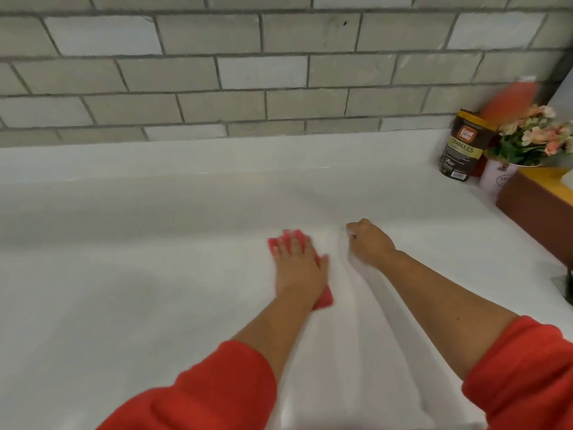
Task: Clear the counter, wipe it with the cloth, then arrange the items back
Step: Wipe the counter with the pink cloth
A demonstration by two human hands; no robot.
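Head view. A white counter [155, 212] is shown below a wall [217, 72] of grey brick-shaped tiles. One red cloth [324, 299] is pressed flat on the counter's middle by the left hand [299, 265], fingers spread straight. The right hand [370, 242] is rested nearby, apart from the cloth, fingers curled under; whether anything is held cannot be told. One pouch [462, 147], one flower pot [496, 178] and one brown box [533, 206] are grouped at far right.
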